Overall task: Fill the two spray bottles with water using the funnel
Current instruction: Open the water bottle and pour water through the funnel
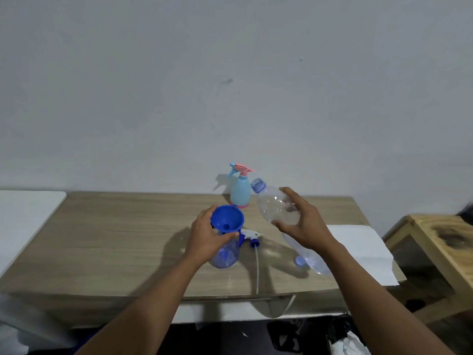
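Our left grip (204, 234) holds the blue funnel (227, 217) seated in the clear spray bottle (226, 256) on the worktop (115, 239). A spray head (249, 235) lies at its 3 o'clock; the pastel spray bottle (240, 193) stands at 12. Our right grip (303, 222) clasps the tilted, uncapped water bottle (271, 203), seemingly empty.
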